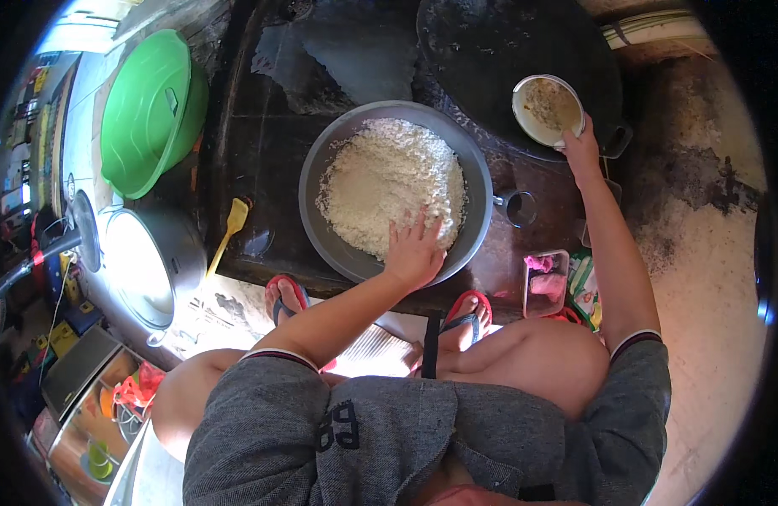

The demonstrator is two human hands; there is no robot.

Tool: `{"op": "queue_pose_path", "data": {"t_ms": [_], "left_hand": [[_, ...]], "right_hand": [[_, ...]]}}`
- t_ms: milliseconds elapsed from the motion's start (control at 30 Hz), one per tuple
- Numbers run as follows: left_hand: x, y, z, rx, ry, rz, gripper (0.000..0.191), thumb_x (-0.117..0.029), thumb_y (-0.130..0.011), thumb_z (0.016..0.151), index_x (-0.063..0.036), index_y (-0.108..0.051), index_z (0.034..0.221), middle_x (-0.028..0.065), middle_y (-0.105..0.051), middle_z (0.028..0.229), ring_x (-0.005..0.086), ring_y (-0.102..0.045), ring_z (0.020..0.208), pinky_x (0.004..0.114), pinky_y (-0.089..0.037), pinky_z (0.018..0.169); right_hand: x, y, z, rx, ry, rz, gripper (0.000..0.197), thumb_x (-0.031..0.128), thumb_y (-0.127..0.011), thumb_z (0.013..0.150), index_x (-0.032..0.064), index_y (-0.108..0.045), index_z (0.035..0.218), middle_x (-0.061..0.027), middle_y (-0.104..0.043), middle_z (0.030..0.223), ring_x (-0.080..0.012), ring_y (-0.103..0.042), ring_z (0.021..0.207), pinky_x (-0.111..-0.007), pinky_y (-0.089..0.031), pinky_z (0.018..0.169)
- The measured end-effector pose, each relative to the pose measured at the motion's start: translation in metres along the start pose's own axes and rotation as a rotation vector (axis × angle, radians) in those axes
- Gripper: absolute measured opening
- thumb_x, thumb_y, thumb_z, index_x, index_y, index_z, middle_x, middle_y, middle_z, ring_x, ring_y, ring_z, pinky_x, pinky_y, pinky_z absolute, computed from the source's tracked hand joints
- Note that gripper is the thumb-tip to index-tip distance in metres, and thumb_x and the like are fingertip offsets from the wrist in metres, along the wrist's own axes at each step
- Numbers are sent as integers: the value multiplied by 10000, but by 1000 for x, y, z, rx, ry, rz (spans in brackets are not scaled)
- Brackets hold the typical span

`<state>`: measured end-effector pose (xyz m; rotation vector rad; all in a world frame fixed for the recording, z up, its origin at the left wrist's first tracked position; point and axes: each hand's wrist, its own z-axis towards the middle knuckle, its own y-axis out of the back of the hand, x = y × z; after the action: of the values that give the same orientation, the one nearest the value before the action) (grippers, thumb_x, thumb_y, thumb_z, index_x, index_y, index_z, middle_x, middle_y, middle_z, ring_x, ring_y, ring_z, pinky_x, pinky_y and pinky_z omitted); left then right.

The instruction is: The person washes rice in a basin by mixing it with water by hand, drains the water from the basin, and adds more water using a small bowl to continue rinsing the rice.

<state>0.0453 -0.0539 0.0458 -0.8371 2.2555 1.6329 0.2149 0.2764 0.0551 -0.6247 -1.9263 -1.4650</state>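
In front of me a wide grey metal basin (pixel 313 209) holds a heap of white, crumbly grains (pixel 370 183) that look like cooked rice. My left hand (pixel 417 253) rests palm down on the near right part of the heap, fingers spread and holding nothing. Out to the far right, my right hand (pixel 581 148) grips the rim of a small pale bowl (pixel 544 107). Its inside looks brownish; whether that is liquid or residue I cannot tell. The bowl is above the edge of a large round black lid or pan (pixel 477 57).
A small cup (pixel 522 209) stands right of the basin. A yellow spatula (pixel 236 218), a green plastic basin (pixel 145 126) and a metal pot (pixel 186 246) are on the left. A plastic box with pink items (pixel 546 297) sits near my right knee.
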Motion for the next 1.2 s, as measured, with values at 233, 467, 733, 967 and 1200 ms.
{"op": "queue_pose_path", "data": {"t_ms": [233, 467, 733, 967, 1200], "left_hand": [[5, 16, 5, -200, -71, -428, 436, -171, -568, 756, -95, -475, 1175, 191, -443, 1228, 359, -383, 1183, 469, -260, 1002], [108, 43, 55, -350, 328, -791, 333, -95, -514, 779, -29, -523, 1105, 194, -540, 1083, 325, -520, 1020, 372, -407, 860], [132, 61, 48, -216, 183, -76, 239, -170, -621, 727, -82, -624, 949, 181, -551, 1047, 320, -557, 899, 354, -453, 752], [122, 51, 34, 4, 216, -232, 173, -180, -627, 682, -113, -658, 839, 128, -545, 1012, 323, -527, 963, 383, -425, 837], [101, 50, 36, -82, -8, -185, 208, -141, -661, 689, -71, -647, 885, 152, -539, 1076, 317, -512, 1018, 367, -423, 850]], "right_hand": [[8, 4, -5, -32, -12, -4, 523, 170, -509, 790, 59, -350, 1276, -195, -548, 1091, -286, -567, 970, -327, -476, 771], [8, 0, -3, 9, -57, 73, 532, 163, -514, 784, 53, -348, 1277, -197, -545, 1088, -286, -570, 961, -327, -490, 745], [9, 1, -4, 52, -94, 141, 536, 69, -476, 783, 64, -319, 1296, -114, -515, 1088, -184, -576, 865, -283, -514, 659], [7, 4, 0, 43, -101, 54, 545, 116, -521, 789, 57, -321, 1293, -194, -523, 1115, -274, -584, 920, -335, -530, 698], [16, 3, -5, 53, -112, 83, 546, 133, -533, 797, 56, -320, 1294, -190, -532, 1106, -250, -587, 916, -316, -528, 694]]}}
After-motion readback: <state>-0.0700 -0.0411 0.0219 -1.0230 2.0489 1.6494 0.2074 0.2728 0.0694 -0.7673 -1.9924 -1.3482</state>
